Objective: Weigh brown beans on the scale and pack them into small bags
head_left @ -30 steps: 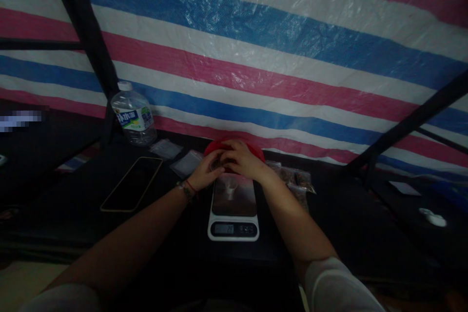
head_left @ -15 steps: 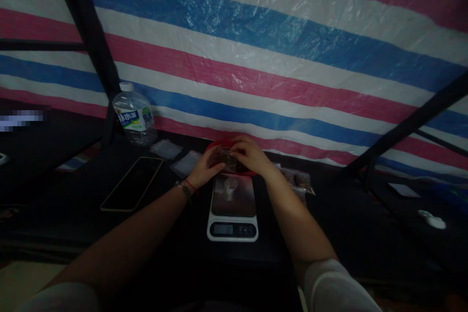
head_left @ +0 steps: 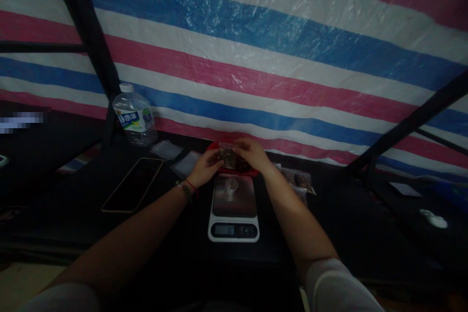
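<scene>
Between my two hands is a small clear plastic bag (head_left: 227,157) with dark bits inside, held over a red bowl or bag (head_left: 241,169). My left hand (head_left: 206,165) pinches the bag's left side, thumb toward me. My right hand (head_left: 253,154) grips its upper right edge, fingers closed. Just in front of them stands a white kitchen scale (head_left: 234,209) with a metal plate. A small clear cup (head_left: 231,186) rests on that plate. The scale's display is lit, but its digits are too faint to read.
Left of my hands lie flat clear bags (head_left: 185,163), a phone (head_left: 132,185) and a large plastic bottle (head_left: 134,116). Several filled bags (head_left: 298,180) lie beside my right forearm. A striped tarp (head_left: 256,58) hangs behind the black table, with dark metal bars at both sides.
The small bag now shows more plainly between my hands, its filled face toward me. My right hand has shifted slightly to the right; the cup stays on the scale.
</scene>
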A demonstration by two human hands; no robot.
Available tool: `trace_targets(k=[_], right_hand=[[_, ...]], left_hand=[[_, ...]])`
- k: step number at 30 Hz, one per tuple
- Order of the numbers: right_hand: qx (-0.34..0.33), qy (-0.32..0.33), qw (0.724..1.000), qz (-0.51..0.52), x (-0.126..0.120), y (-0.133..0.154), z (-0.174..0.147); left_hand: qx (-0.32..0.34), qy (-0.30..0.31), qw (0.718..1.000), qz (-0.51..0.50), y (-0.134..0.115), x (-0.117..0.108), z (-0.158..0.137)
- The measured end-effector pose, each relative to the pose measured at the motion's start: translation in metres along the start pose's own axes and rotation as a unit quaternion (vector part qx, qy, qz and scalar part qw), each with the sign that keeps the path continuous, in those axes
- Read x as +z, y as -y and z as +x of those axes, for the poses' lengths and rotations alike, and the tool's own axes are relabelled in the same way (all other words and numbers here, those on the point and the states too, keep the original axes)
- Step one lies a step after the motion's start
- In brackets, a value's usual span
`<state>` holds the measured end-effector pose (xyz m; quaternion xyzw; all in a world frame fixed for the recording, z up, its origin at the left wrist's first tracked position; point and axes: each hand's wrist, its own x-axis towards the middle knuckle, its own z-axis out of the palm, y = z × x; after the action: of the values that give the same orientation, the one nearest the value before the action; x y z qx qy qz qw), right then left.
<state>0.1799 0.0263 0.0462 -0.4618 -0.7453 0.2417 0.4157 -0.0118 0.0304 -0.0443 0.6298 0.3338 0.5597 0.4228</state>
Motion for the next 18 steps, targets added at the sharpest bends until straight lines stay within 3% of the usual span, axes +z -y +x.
trace_targets(k=[10,14,18], right_hand=[[0.03,0.017,0.997,-0.071,0.009,-0.005,0.001],[0.034,0.038,0.997,-0.058,0.009,-0.008,0.002],[0.05,0.017,0.998,-0.037,0.009,-0.008,0.001]], left_hand=[[-0.036,-0.047,0.997,0.039,-0.015,-0.007,0.004],[-0.053,-0.068,0.996,0.038,-0.016,-0.007,0.006],[-0.07,-0.093,0.993,0.032,-0.015,-0.007,0.008]])
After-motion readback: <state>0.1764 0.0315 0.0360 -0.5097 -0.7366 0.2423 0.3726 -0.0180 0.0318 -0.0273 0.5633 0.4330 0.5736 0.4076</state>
